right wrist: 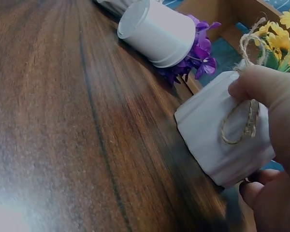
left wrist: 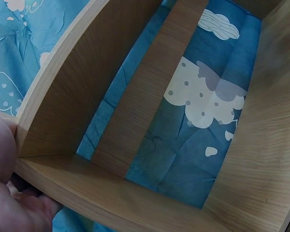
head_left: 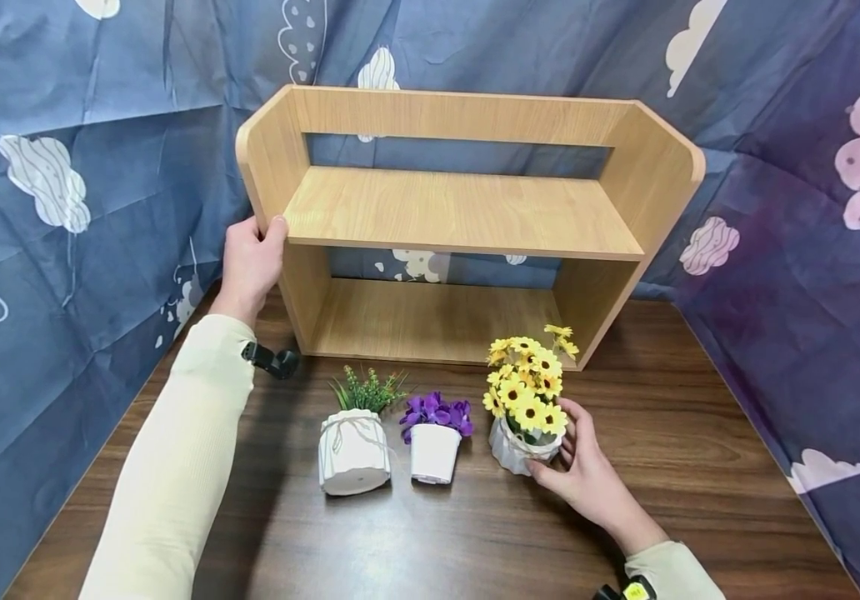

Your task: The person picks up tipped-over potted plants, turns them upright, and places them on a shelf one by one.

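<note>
A wooden two-tier shelf point(head_left: 445, 208) stands at the back of the table. My left hand point(head_left: 252, 260) grips the front edge of its left side panel point(left wrist: 63, 82), thumb on the inner face. My right hand point(head_left: 583, 471) holds a white pot point(right wrist: 217, 130) of yellow artificial flowers point(head_left: 527, 387), which appears upright on the table; the thumb presses by its twine bow point(right wrist: 251, 116). To its left a smaller white pot point(head_left: 433, 454) with purple flowers point(head_left: 436, 412) lies on its side. Further left lies a ribbed white pot point(head_left: 355, 454) with a green plant point(head_left: 367, 390), its base facing me.
The dark wood table point(head_left: 475, 542) runs under everything. Blue cloud-patterned cloth point(head_left: 100, 167) hangs behind and on both sides, close to the table edges. The shelf has an upper board point(head_left: 445, 208) and a lower board point(head_left: 430, 321).
</note>
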